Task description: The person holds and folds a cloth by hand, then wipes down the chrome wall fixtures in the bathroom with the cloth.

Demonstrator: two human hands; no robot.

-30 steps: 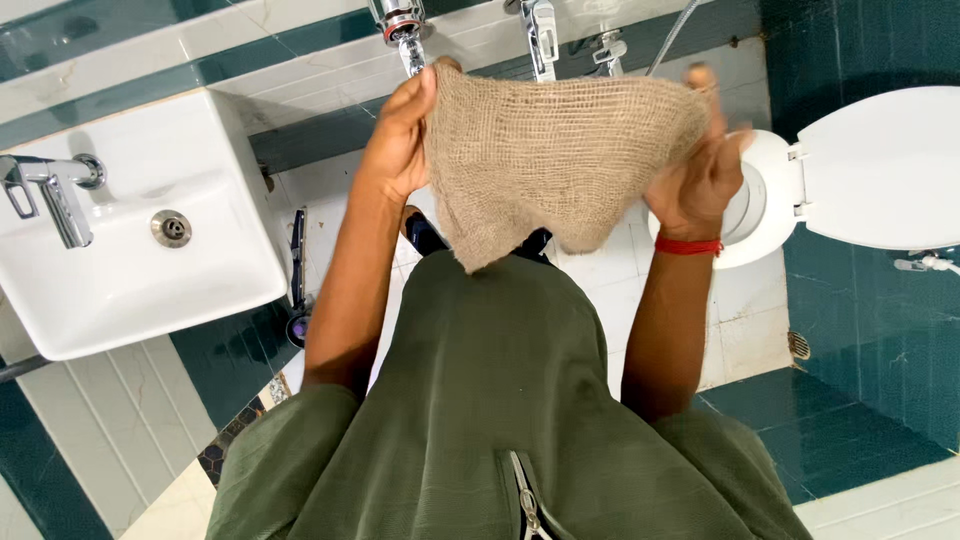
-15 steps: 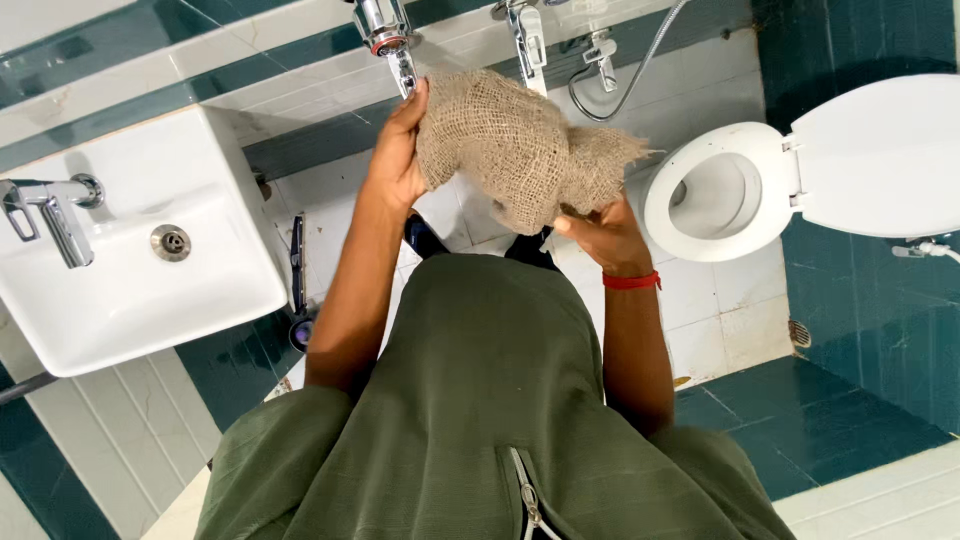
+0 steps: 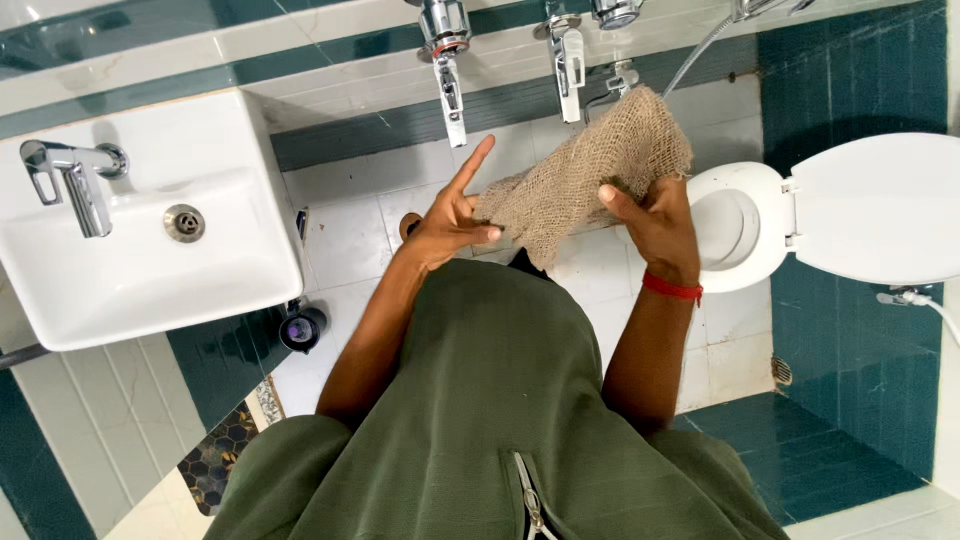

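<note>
I hold a coarse tan burlap cloth (image 3: 585, 175) in front of me, bunched between both hands. My right hand (image 3: 652, 215), with a red band on the wrist, grips its right side and carries most of the bundle. My left hand (image 3: 450, 215) pinches the cloth's lower left corner between thumb and fingers, while the index finger sticks out straight toward the wall taps (image 3: 447, 70). The cloth hangs above the white floor tiles, just left of the toilet bowl (image 3: 735, 225).
A white washbasin (image 3: 140, 240) with a chrome tap (image 3: 70, 180) stands at the left. The toilet's raised lid (image 3: 880, 210) is at the right, with a hose sprayer beside it. A dark bottle (image 3: 300, 328) stands on the floor under the basin. Teal floor tiles lie lower right.
The cloth was spread wide between both hands, then gathered into a bundle. It has shifted right toward the toilet, and my left hand has loosened to a corner pinch.
</note>
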